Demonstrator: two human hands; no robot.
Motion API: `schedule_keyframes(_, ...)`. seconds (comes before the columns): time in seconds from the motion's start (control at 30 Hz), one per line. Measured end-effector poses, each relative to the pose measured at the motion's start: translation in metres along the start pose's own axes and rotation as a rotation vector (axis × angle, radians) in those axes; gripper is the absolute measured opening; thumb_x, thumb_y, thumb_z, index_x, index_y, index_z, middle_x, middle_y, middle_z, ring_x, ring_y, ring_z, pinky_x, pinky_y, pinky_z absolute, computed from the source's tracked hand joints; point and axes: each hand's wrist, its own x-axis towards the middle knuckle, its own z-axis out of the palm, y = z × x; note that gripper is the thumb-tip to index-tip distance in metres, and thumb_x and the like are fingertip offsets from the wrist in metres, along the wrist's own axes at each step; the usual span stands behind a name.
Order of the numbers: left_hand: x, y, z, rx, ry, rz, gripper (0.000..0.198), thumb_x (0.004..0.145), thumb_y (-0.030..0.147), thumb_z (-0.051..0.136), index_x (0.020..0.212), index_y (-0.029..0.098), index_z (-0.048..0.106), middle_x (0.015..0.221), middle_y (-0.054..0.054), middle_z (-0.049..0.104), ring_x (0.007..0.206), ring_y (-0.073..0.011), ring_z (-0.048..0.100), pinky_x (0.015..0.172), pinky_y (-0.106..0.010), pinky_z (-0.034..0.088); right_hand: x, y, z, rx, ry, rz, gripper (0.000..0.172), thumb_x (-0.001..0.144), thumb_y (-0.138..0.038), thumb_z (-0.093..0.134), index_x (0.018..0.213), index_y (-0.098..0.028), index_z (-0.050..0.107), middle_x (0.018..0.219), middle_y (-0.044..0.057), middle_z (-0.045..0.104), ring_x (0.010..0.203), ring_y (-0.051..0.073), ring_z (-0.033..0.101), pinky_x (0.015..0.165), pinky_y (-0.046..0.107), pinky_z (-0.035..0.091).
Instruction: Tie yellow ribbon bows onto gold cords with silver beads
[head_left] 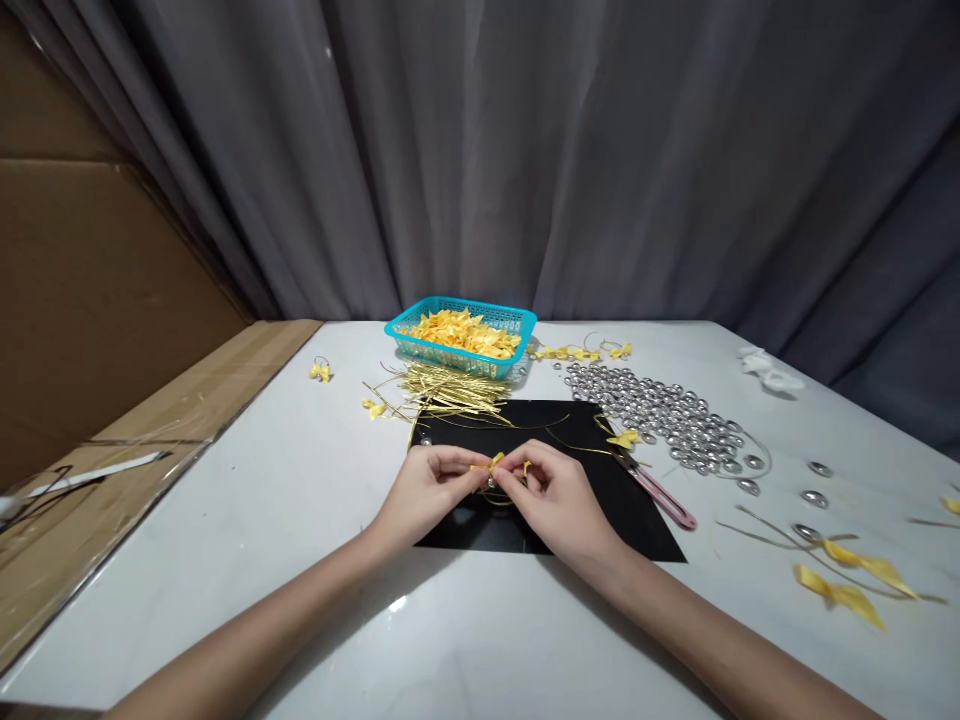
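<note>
Both hands, left (429,487) and right (553,495), pinch 1 yellow bow (495,463) between their fingertips above black sheet (637,520).

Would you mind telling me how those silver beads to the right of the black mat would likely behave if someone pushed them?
The silver beads look rounded and glossy, so they would probably roll and scatter on the smooth white table. They lie loose in a heap, and a few already sit apart, so they would likely spread rather than move together.
</note>
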Motion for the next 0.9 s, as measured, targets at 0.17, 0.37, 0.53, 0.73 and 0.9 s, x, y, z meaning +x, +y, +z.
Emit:
schedule_keyframes(0.17, 0.001, -0.005, -0.001, 0.001, -0.012, 0.013, 0.013, 0.064, 0.022, 0.074, 0.075, 0.014, 0.073, 0.078, -0.007, 0.076, 0.069, -0.0164, 0.07, 0.069, -0.026, 0.054, -0.001, -0.001, 0.0, -0.004, 0.015, 0.004, 0.016, 0.074, -0.024, 0.057, 0.063, -0.015, 0.063, 0.056, -0.001, 0.051, 0.046, 0.008, 0.033, 0.043, 0.021, 0.025)
schedule_keyframes(0.37, 0.002, -0.01, 0.0, -0.034, -0.017, 0.047, 0.016, 0.062, 0.024, 0.076, 0.072, 0.014, 0.068, 0.07, -0.005, 0.075, 0.066, -0.0163, 0.069, 0.064, -0.026, 0.053, 0.003, -0.004, -0.001, 0.147, -0.046, 0.189, 0.016, 0.068, -0.029, 0.061, 0.062, -0.013, 0.062, 0.047, -0.005, 0.04, 0.044, 0.006, 0.028, 0.042, 0.021, 0.021)
schedule_keyframes(0.53, 0.0, -0.008, 0.001, -0.116, -0.007, 0.085, 0.03, 0.063, 0.022, 0.076, 0.068, 0.018, 0.047, 0.057, 0.002, 0.069, 0.059, -0.013, 0.066, 0.057, -0.021, 0.047, 0.007, -0.007, -0.006, 0.223, -0.142, 0.307, 0.022, 0.065, -0.034, 0.066, 0.061, -0.012, 0.061, 0.047, -0.005, 0.042, 0.045, 0.005, 0.026, 0.042, 0.02, 0.019)
schedule_keyframes(0.73, -0.001, 0.0, 0.0, -0.137, -0.048, 0.098, 0.042, 0.064, 0.019, 0.074, 0.068, 0.021, 0.032, 0.059, 0.004, 0.068, 0.057, -0.0104, 0.064, 0.055, -0.019, 0.044, 0.013, -0.007, -0.019, 0.453, -0.245, 0.38, 0.042, 0.068, -0.043, 0.066, 0.099, -0.017, 0.053, 0.09, 0.001, 0.058, 0.044, 0.002, 0.032, 0.038, 0.018, 0.03)
schedule_keyframes(0.9, -0.002, 0.007, -0.003, -0.147, -0.1, 0.092, 0.046, 0.063, 0.02, 0.075, 0.066, 0.022, 0.029, 0.056, 0.004, 0.067, 0.055, -0.011, 0.064, 0.055, -0.019, 0.045, 0.015, -0.004, -0.023, 0.561, -0.592, 0.442, 0.043, 0.085, -0.052, 0.045, 0.096, -0.013, 0.059, 0.063, -0.004, 0.051, 0.039, 0.003, 0.019, 0.036, 0.018, 0.029)
